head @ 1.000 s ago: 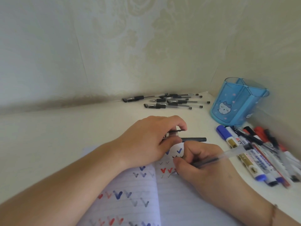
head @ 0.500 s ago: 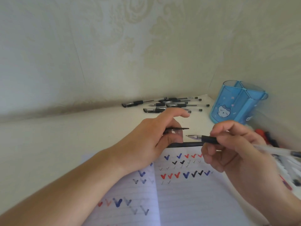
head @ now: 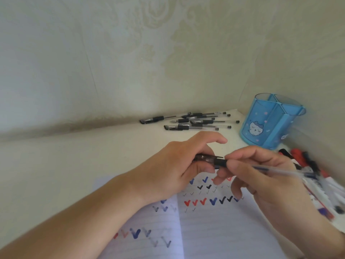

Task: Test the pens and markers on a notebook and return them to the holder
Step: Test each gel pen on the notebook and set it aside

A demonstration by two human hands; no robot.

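Left hand (head: 179, 163) grips the dark cap (head: 207, 158), right hand (head: 261, 176) pinches the clear-barrelled pen (head: 268, 168), capping it. Lined notebook (head: 214, 230) is full of ticks, but the blue plastic holder (head: 268, 124) looks empty, so returning everything's still left.

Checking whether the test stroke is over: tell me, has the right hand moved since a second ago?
Yes. The right hand has lifted its pen off the notebook toward the cap in the left hand.

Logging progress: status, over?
Left hand holds cap. Right hand pushes pen into it. Holder empty, path clear.
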